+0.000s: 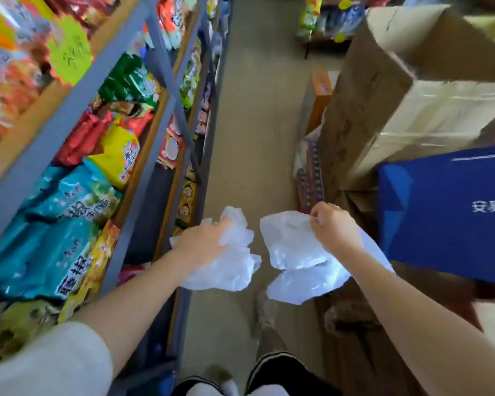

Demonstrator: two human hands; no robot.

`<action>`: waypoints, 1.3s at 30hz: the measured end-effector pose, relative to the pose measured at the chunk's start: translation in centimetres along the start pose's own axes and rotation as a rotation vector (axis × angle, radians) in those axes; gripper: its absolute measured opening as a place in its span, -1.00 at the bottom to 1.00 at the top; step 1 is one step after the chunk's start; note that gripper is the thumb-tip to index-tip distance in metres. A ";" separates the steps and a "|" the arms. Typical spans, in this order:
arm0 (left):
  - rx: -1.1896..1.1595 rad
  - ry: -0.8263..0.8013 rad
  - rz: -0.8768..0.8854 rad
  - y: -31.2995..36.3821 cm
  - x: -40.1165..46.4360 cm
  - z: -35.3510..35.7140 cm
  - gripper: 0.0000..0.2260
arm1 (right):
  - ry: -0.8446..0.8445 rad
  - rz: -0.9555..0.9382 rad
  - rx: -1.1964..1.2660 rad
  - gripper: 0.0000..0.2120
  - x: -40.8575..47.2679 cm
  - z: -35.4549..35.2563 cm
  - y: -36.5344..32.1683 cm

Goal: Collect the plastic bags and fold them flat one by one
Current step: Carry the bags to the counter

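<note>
The left hand (203,247) has its grip curled tight round a scrunched white plastic bag (235,261), held up over the floor (257,124) of a shop aisle. The right hand (335,227) pinches the top edge of a second white bag (295,258), which hangs open and crumpled just beside the first, not touching it. Shelves of snack packets (77,195) stand on the left, and cardboard boxes (383,95) and a blue box (446,207) on the right.

Shelf-lined aisle (257,115), beige floor (252,167)
</note>
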State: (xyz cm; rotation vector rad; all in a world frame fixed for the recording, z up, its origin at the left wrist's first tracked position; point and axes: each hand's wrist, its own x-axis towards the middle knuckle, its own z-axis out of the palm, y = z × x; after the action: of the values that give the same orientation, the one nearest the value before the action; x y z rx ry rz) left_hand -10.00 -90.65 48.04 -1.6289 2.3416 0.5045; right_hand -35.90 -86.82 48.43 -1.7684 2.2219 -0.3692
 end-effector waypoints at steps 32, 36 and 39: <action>0.014 0.047 0.240 -2.7 80.6 -38.5 -0.60 | 0.237 0.478 0.197 -0.79 83.7 -7.4 5.6; 0.018 0.048 0.285 -0.3 91.1 -42.1 -0.64 | 0.241 0.601 0.247 -0.78 92.6 -8.1 9.1; 0.026 -0.001 0.324 1.9 98.0 -45.4 -0.66 | 0.206 0.629 0.278 -0.79 99.3 -10.4 10.9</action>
State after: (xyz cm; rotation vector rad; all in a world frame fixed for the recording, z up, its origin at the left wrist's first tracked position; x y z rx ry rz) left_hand -45.95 -192.39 51.50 -1.2400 2.6125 0.5333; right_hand -70.81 -180.95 48.51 -0.8624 2.5630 -0.6893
